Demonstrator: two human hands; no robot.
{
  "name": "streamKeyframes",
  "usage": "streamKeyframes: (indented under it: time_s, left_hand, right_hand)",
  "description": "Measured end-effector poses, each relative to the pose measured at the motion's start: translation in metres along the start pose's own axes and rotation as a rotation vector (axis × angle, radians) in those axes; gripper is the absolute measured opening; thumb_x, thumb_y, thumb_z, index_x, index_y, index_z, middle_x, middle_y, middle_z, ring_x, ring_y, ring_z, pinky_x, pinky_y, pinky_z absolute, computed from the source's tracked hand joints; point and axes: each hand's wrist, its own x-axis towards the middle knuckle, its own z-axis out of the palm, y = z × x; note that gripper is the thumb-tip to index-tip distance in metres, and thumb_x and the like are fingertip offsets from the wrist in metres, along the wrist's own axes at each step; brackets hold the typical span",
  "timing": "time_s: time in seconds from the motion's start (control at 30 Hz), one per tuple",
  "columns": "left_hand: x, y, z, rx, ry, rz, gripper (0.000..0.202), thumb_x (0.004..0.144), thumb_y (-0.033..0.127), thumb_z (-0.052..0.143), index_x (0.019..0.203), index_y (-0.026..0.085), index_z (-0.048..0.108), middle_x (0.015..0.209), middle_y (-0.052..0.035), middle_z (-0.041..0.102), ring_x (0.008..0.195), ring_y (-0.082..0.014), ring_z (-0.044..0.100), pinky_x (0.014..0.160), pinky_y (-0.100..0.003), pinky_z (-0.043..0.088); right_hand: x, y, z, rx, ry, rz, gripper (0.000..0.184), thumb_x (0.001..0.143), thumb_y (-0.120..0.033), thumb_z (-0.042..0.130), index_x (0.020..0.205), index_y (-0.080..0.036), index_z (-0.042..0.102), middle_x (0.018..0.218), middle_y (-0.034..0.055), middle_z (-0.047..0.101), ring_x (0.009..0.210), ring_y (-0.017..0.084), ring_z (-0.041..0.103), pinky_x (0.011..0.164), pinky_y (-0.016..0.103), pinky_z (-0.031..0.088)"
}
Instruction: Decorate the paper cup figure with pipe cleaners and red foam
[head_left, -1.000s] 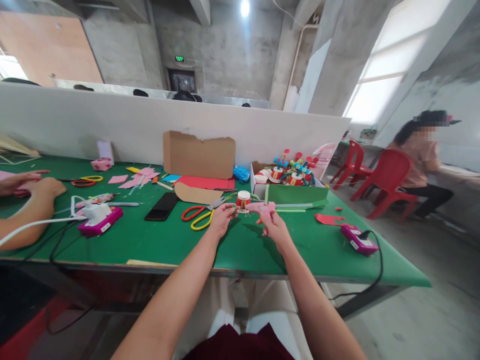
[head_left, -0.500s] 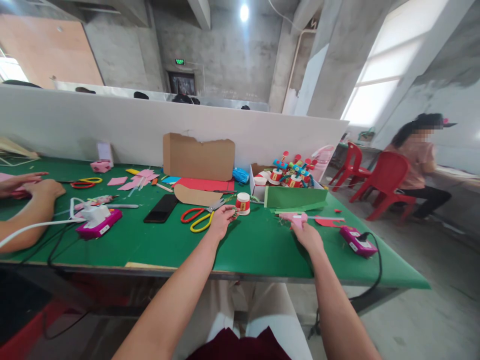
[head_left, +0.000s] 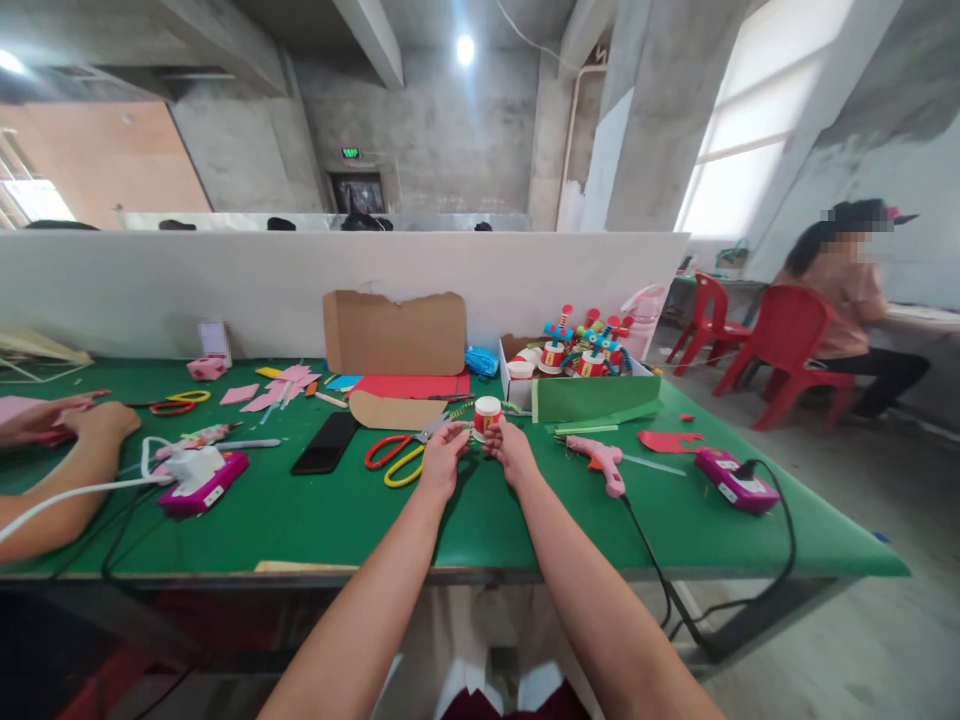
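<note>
A small white cup with a red band [head_left: 487, 415] stands on the green table [head_left: 525, 510], with a green pipe cleaner at its sides. My left hand [head_left: 442, 453] is closed in a pinch at the cup's left side, on the pipe cleaner as far as I can make out. My right hand [head_left: 510, 447] is pinched at the cup's right side and touches it. A pink glue gun [head_left: 600, 458] lies on the table to the right of my right hand, apart from it, its black cord running off the front edge.
Red-and-yellow scissors [head_left: 397, 453] and a black phone [head_left: 325, 442] lie left of my hands. A white box of finished cup figures [head_left: 581, 360] stands behind. A pink power strip [head_left: 735, 481] sits right. Another person's arm [head_left: 52, 470] rests far left; a person sits on a red chair [head_left: 795, 350].
My right hand carried the pink glue gun to the right, laid it on the table and came back to the cup. My left hand stayed at the cup.
</note>
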Motion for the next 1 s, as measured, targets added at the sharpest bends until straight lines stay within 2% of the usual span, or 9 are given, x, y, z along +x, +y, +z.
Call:
streamKeyframes:
  time_s: [0.1, 0.2, 0.3, 0.4, 0.5, 0.63, 0.77, 0.87, 1.0]
  left_hand:
    - [0.006, 0.012, 0.006, 0.035, 0.002, 0.037, 0.037, 0.051, 0.030, 0.083, 0.081, 0.016, 0.066, 0.077, 0.0002, 0.066, 0.066, -0.0100, 0.056, 0.060, -0.022, 0.040]
    - [0.013, 0.024, 0.017, 0.052, -0.076, 0.081, 0.038, 0.053, 0.031, 0.082, 0.085, 0.017, 0.067, 0.077, 0.0006, 0.066, 0.067, -0.0095, 0.056, 0.061, -0.022, 0.040]
    - [0.017, 0.026, 0.025, 0.040, -0.176, 0.060, 0.039, 0.056, 0.031, 0.082, 0.088, 0.017, 0.068, 0.083, -0.0015, 0.067, 0.070, -0.0103, 0.058, 0.063, -0.022, 0.042]
    - [0.017, 0.018, 0.026, 0.038, -0.213, -0.012, 0.037, 0.057, 0.030, 0.081, 0.087, 0.015, 0.067, 0.086, -0.0038, 0.069, 0.071, -0.0119, 0.060, 0.064, -0.024, 0.043]
    - [0.013, 0.007, 0.024, 0.029, -0.182, -0.053, 0.035, 0.056, 0.028, 0.081, 0.085, 0.015, 0.067, 0.079, -0.0024, 0.068, 0.066, -0.0109, 0.058, 0.060, -0.023, 0.041]
    - [0.002, 0.000, 0.023, 0.030, -0.155, -0.033, 0.035, 0.055, 0.027, 0.081, 0.085, 0.015, 0.068, 0.069, 0.0008, 0.063, 0.061, -0.0092, 0.055, 0.058, -0.022, 0.040]
    - [-0.013, -0.002, 0.021, 0.115, -0.105, 0.021, 0.036, 0.060, 0.028, 0.076, 0.092, 0.017, 0.064, 0.088, -0.0027, 0.065, 0.071, -0.0116, 0.057, 0.064, -0.024, 0.045]
    - [-0.025, -0.007, 0.018, 0.261, -0.050, 0.151, 0.032, 0.067, 0.022, 0.068, 0.099, 0.019, 0.061, 0.101, -0.0051, 0.062, 0.080, -0.0141, 0.058, 0.071, -0.028, 0.048]
    - [-0.038, -0.014, 0.014, 0.617, -0.046, 0.424, 0.039, 0.065, 0.008, 0.057, 0.101, 0.021, 0.061, 0.099, -0.0052, 0.057, 0.080, -0.0156, 0.054, 0.072, -0.029, 0.048]
  right_hand:
    - [0.008, 0.004, -0.005, 0.146, -0.200, 0.078, 0.031, 0.093, -0.039, 0.047, 0.074, -0.017, 0.057, 0.064, 0.0019, 0.063, 0.051, 0.010, 0.057, 0.057, 0.024, 0.053]
    - [0.009, 0.000, -0.021, 0.312, -0.442, 0.147, 0.038, 0.094, -0.046, 0.044, 0.083, -0.014, 0.061, 0.074, 0.0065, 0.070, 0.063, 0.013, 0.066, 0.066, 0.026, 0.055]
    - [0.010, -0.001, -0.027, 0.433, -0.555, 0.163, 0.038, 0.095, -0.047, 0.044, 0.086, -0.014, 0.062, 0.075, 0.0065, 0.071, 0.068, 0.014, 0.069, 0.069, 0.027, 0.055]
    - [0.012, 0.003, -0.025, 0.507, -0.612, 0.180, 0.028, 0.091, -0.041, 0.054, 0.085, -0.015, 0.062, 0.070, 0.0038, 0.070, 0.066, 0.014, 0.068, 0.064, 0.024, 0.054]
    - [0.013, 0.006, -0.021, 0.525, -0.622, 0.185, 0.016, 0.087, -0.030, 0.062, 0.087, -0.014, 0.063, 0.068, 0.0017, 0.069, 0.060, 0.010, 0.065, 0.060, 0.020, 0.052]
    - [0.008, 0.011, -0.022, 0.502, -0.562, 0.179, 0.005, 0.082, -0.018, 0.067, 0.085, -0.014, 0.065, 0.070, 0.0002, 0.069, 0.055, 0.007, 0.060, 0.058, 0.017, 0.052]
    - [-0.002, 0.020, -0.030, 0.485, -0.462, 0.163, 0.006, 0.078, -0.013, 0.070, 0.080, -0.015, 0.065, 0.065, -0.0019, 0.066, 0.055, 0.006, 0.059, 0.057, 0.015, 0.052]
    - [-0.007, 0.026, -0.037, 0.465, -0.426, 0.141, 0.010, 0.075, -0.012, 0.073, 0.080, -0.015, 0.066, 0.069, -0.0012, 0.068, 0.057, 0.006, 0.060, 0.062, 0.017, 0.053]
    - [-0.006, 0.028, -0.041, 0.418, -0.390, 0.095, 0.014, 0.071, -0.010, 0.076, 0.078, -0.016, 0.065, 0.071, 0.0002, 0.070, 0.062, 0.007, 0.063, 0.067, 0.018, 0.055]
